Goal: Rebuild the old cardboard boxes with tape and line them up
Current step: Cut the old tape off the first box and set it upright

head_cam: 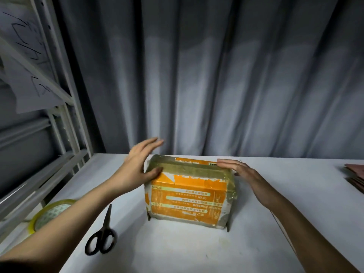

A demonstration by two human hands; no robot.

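Cardboard box [189,191], orange and taped over its top seam, stands mid-table [275,243] between your flat-fingered left hand [138,164] and right hand [243,175] (neither grips anything), so taping looks finished; next, slide it into line.

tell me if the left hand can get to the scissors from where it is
Probably yes. The scissors lie bare on the table just beside the left forearm; the left hand is open at the box.
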